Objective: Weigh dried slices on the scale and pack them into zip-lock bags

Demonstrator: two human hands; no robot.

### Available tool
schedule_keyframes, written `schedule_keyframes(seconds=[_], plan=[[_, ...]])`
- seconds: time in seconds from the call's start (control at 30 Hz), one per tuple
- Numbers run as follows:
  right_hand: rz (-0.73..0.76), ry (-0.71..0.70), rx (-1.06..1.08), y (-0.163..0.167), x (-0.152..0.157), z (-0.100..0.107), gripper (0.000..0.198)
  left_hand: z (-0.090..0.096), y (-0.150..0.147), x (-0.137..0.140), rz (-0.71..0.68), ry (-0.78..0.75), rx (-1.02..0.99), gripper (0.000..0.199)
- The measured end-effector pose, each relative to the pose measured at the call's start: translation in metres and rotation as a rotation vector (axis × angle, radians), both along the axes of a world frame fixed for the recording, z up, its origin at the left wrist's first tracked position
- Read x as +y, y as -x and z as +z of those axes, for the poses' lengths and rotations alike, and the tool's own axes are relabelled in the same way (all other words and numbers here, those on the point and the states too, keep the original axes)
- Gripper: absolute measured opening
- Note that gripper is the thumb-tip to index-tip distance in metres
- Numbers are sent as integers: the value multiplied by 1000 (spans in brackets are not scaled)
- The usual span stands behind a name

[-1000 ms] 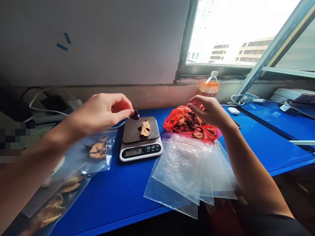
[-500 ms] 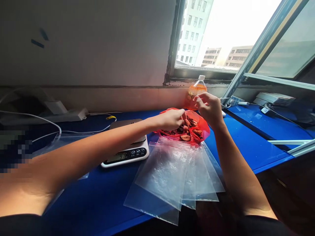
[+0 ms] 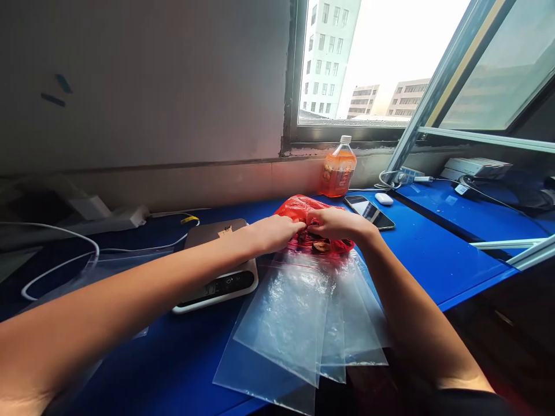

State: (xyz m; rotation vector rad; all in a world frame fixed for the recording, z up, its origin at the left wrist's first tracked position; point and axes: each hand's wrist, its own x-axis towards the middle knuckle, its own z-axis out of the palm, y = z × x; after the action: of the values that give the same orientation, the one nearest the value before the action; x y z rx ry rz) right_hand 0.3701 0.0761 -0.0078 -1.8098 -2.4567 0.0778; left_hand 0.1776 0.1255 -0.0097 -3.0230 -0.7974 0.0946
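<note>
A red plastic bag (image 3: 299,203) lies open and holds dark dried slices (image 3: 321,247) with brown faces. My left hand (image 3: 280,233) reaches into the bag's left side, its fingers closed. Beside it, my right hand (image 3: 333,223) is over the bag with fingers curled down into it. Both sets of fingertips nearly meet among the slices, and what they grip is hidden. To the left is a kitchen scale (image 3: 249,282), partly covered by my left forearm, with a small light-brown piece (image 3: 225,232) on its plate. Its display is too faint to read.
Several clear plastic bags (image 3: 281,323) lie fanned in front of the red bag, overhanging the table edge. Behind stand an orange drink bottle (image 3: 339,170), a phone (image 3: 377,216) and a white case (image 3: 384,199). White cables (image 3: 97,248) run at left; a metal frame (image 3: 407,147) rises at right.
My right hand has come down from in front of the bottle into the red bag. My left hand has shifted slightly left and lower. The view has tilted a little, and the phone now shows.
</note>
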Motion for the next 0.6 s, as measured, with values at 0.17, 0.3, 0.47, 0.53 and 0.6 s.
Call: schedule_keyframes(seconds=[0.17,0.3,0.47,0.53,0.6], plan=[[-155,33,-160,-1,-2,3,17,4,-19,6,76,-116,80,28],[-277,99,-212,1,-6,9,21,3,-30,15,64,-175,77,22],[-241,134,-160,3,-6,11,23,-3,-39,21,15,-172,48,20],[-230,152,-144,2,-4,10,22,-3,-39,24,18,-155,18,21],[-231,172,-130,-1,-2,8,21,-1,-35,26,36,-131,-34,21]])
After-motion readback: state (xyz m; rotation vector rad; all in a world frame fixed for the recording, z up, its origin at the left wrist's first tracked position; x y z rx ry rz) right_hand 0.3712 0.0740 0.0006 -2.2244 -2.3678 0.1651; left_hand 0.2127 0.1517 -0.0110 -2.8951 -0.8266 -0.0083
